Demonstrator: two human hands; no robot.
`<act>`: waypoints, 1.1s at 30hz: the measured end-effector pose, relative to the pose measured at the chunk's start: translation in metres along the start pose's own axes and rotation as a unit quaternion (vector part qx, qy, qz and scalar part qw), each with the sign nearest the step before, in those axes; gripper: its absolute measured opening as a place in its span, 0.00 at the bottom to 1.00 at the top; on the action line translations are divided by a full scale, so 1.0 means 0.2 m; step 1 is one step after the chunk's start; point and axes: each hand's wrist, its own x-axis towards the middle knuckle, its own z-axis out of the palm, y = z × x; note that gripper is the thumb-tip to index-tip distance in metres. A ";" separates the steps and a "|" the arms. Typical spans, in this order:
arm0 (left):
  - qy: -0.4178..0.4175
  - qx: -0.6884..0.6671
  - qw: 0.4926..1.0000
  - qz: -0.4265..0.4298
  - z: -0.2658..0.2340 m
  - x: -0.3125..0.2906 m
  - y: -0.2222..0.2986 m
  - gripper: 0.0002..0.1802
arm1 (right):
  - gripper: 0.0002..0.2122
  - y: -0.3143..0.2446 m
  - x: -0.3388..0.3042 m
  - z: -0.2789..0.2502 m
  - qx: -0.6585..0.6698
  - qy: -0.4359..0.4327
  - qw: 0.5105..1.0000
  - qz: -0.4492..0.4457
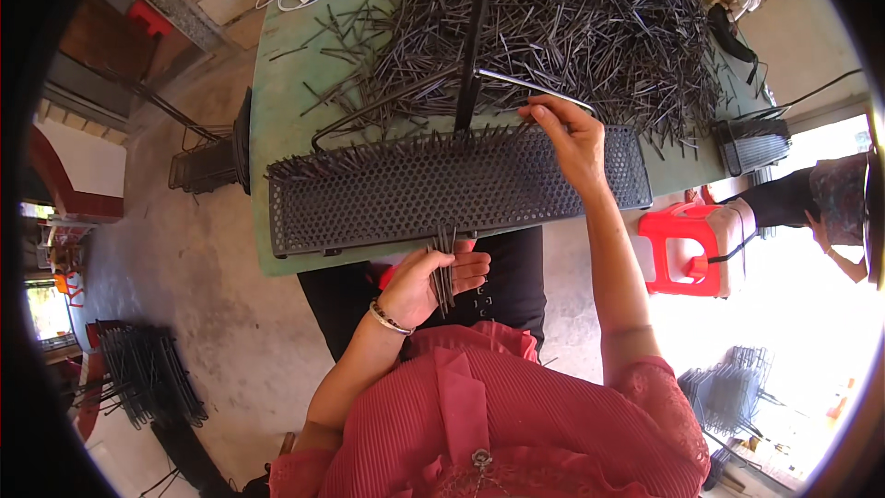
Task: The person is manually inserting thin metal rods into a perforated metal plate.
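1. The perforated black rack [415, 207] lies along the desk's [295, 51] near edge, from close to the near left corner rightwards; a dark upright bar [475, 46] rises over its far side.
2. The left hand [412, 290], just off the desk's near edge, grips a small bundle of dark sticks [444, 293], the thumb pressed across them and the fingers extended.
3. The right hand [576, 143] is over the rack's far side, right of the bar, thumb and fingertips drawn together; whether they pinch a stick I cannot tell.
4. Done, as far as shows: standing sticks [369, 153] line the rack's far side, from its left end to about the right hand.
5. Left: the middle and near rows look mostly unfilled, so the work seems fairly early. A large heap of loose sticks [553, 28] covers the desk towards its far right corner.
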 end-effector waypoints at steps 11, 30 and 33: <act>0.003 0.030 1.000 -0.008 0.00 -0.01 0.00 0.16 | 0.07 0.05 -0.06 0.04 -0.248 -0.002 0.953 -0.173; -0.036 0.090 0.986 0.132 0.00 -0.13 0.10 0.16 | 0.08 -0.27 -0.36 0.49 -0.018 -0.293 0.931 0.217; -0.022 0.120 0.980 0.157 -0.05 -0.18 0.11 0.18 | 0.07 -0.24 -0.36 0.58 0.074 -0.284 0.931 0.215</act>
